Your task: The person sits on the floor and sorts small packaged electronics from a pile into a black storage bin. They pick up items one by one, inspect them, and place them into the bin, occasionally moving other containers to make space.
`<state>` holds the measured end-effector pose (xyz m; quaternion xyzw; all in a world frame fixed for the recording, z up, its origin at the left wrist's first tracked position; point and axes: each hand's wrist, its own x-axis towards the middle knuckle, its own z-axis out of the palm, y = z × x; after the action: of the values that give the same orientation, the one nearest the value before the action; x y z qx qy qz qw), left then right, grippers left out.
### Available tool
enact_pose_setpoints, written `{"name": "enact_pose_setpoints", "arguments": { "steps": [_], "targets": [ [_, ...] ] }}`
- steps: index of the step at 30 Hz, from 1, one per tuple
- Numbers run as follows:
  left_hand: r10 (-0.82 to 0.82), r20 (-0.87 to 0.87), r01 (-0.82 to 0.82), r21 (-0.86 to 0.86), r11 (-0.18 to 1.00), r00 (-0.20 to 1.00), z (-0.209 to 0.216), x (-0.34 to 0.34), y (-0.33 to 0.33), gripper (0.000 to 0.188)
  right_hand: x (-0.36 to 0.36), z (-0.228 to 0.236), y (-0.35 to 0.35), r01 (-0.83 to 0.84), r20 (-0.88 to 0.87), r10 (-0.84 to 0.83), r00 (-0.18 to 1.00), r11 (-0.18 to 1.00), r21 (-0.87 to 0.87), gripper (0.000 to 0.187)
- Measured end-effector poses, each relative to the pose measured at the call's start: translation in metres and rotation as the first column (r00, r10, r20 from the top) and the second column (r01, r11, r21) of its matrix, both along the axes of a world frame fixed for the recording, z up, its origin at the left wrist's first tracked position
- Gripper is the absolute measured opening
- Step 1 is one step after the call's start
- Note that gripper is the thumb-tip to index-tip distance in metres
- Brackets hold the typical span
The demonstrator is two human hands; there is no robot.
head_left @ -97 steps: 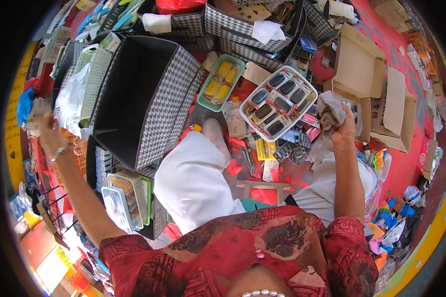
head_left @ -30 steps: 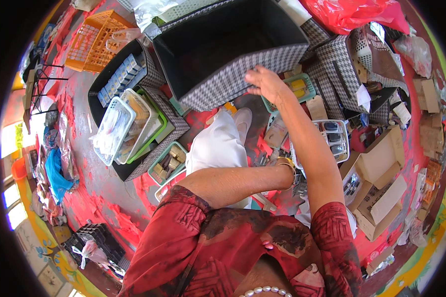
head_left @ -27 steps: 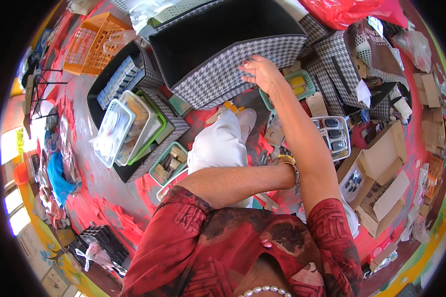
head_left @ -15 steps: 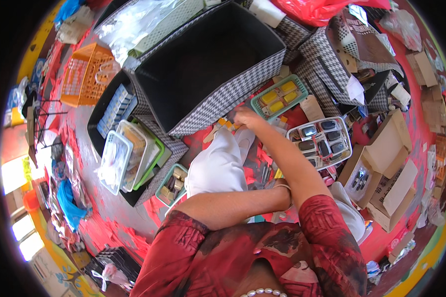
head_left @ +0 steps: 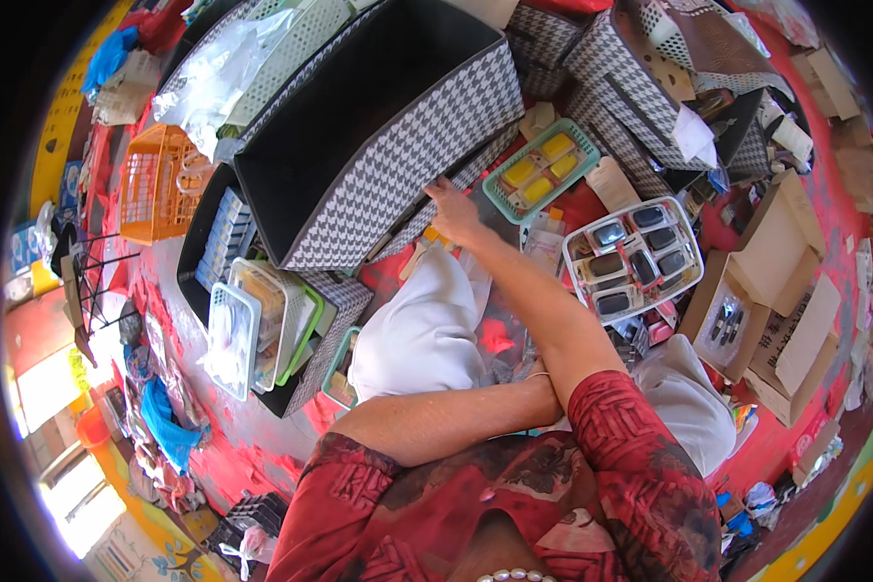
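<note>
1. Big checked bin (head_left: pixel 378 126) stands empty on the red floor (head_left: pixel 262 446).
2. Green tray (head_left: pixel 541 170) sits just right of it.
3. Right hand (head_left: pixel 453 211), grip released, fingers touching the bin's lower corner.
4. Left hand hidden behind the right arm; its grip I cannot tell.

Looks like a stockroom or market stall floor: houndstooth storage bins (head_left: pixel 378 145), plastic trays (head_left: pixel 635 257) of small goods, cardboard boxes (head_left: pixel 776 310) and baskets (head_left: pixel 155 184) everywhere.
</note>
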<state>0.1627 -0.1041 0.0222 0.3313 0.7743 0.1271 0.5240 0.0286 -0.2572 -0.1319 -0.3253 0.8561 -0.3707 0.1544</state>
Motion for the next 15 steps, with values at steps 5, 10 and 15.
{"name": "enact_pose_setpoints", "arguments": {
  "steps": [5, 10, 15],
  "targets": [
    [0.043, 0.039, -0.044, 0.013, 0.999, 0.998, -0.001, -0.002, 0.006, 0.036, -0.034, -0.006, 0.011, -0.279, -0.275, 0.454, 0.847, 0.822, 0.497, 0.025],
    [0.031, 0.053, -0.032, 0.023, 0.999, 0.998, -0.002, -0.001, 0.021, 0.036, -0.039, -0.010, 0.020, -0.322, -0.301, 0.514, 0.803, 0.800, 0.506, 0.015],
    [-0.008, 0.049, 0.006, 0.043, 0.999, 0.999, -0.004, 0.005, 0.044, 0.036, -0.025, -0.019, 0.051, -0.306, -0.366, 0.486, 0.793, 0.839, 0.450, 0.015]
  ]
}}
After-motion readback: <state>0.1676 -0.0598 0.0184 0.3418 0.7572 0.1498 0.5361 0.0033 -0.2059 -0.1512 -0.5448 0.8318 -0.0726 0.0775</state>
